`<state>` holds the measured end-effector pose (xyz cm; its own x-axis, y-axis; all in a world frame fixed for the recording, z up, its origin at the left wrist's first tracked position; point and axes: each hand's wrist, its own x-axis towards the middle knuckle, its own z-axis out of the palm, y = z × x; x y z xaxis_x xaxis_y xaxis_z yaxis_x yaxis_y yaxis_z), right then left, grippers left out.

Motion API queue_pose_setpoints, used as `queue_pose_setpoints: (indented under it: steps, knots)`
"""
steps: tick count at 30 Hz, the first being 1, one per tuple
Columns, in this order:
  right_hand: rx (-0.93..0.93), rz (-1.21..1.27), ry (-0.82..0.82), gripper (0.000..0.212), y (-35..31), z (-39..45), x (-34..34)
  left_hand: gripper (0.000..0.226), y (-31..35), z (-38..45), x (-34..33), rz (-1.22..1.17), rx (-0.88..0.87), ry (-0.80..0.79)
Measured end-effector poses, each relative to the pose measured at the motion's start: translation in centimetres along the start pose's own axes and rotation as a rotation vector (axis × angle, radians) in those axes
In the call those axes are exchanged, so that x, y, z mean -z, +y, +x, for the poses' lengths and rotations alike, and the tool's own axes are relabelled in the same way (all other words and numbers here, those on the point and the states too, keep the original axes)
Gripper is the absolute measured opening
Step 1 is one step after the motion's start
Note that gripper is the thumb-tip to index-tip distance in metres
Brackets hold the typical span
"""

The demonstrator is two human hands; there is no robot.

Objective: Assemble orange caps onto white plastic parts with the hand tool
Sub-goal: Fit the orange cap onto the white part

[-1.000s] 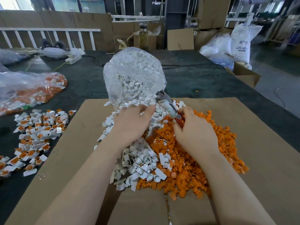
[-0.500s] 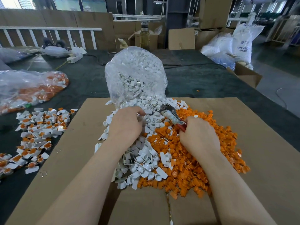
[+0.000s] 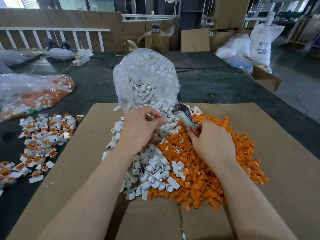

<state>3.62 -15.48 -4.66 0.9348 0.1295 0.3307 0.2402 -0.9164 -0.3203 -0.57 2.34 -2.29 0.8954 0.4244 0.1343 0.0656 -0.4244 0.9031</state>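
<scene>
A heap of white plastic parts (image 3: 152,170) and a heap of orange caps (image 3: 207,170) lie side by side on a cardboard sheet (image 3: 277,153). My left hand (image 3: 140,129) hovers over the white heap with fingers curled, thumb and forefinger pinched together; whether a part sits between them I cannot make out. My right hand (image 3: 213,144) rests on the orange heap and grips the red handles of the hand tool (image 3: 185,116), whose worn metal head points up and left toward the white parts.
A clear bag of white parts (image 3: 145,78) stands behind the heaps. Finished white-and-orange pieces (image 3: 45,135) lie spread at the left on the dark table (image 3: 216,87). Another bag with orange pieces (image 3: 31,94) sits far left. Boxes and sacks stand beyond.
My left hand has lifted off the white heap and curled its fingers into a pinch. The tool's head has dropped lower and my right hand has settled onto the orange caps.
</scene>
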Motion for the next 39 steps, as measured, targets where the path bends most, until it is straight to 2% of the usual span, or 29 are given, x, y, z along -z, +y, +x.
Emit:
queue_pose_setpoints:
  steps: [2,7,10,12,17,23,25,31,35,39]
  knots:
    - [-0.014,0.087,0.008,0.023,0.0,0.1,0.2,0.006,0.2,-0.1,-0.1,-0.115,0.028,-0.047]
    - [0.009,0.328,0.038,0.016,-0.3,0.1,0.6,0.031,0.2,0.3,0.0,-0.260,0.103,-0.145]
    - [0.003,0.441,0.080,0.025,-0.6,-0.1,0.6,0.024,0.3,0.2,-0.2,-0.335,0.129,-0.173]
    - [0.018,0.482,0.105,0.026,-0.9,-0.2,0.6,0.018,0.6,0.0,-0.3,-0.357,0.135,-0.164]
    - [0.035,0.637,0.076,0.009,-1.4,-0.3,0.6,0.026,0.7,-0.4,-0.8,-0.243,0.123,-0.052]
    - [0.046,0.942,0.085,0.002,-2.1,-0.6,0.8,0.019,1.6,-1.2,-1.6,-0.542,0.183,-0.025]
    - [0.059,1.023,0.103,0.009,-2.2,-0.7,0.9,0.018,1.7,-1.3,-1.9,-0.564,0.196,-0.040]
    - [0.045,1.020,0.153,0.012,-2.1,-0.6,0.7,0.002,2.3,-1.7,-2.2,-0.649,0.222,-0.100]
    - [0.025,0.969,0.181,0.002,-1.8,-0.4,0.4,0.012,2.6,-2.0,-2.3,-0.644,0.201,-0.119]
    - [0.037,0.882,0.231,0.009,-1.9,-0.5,0.4,0.014,2.8,-2.2,-2.4,-0.651,0.173,-0.110]
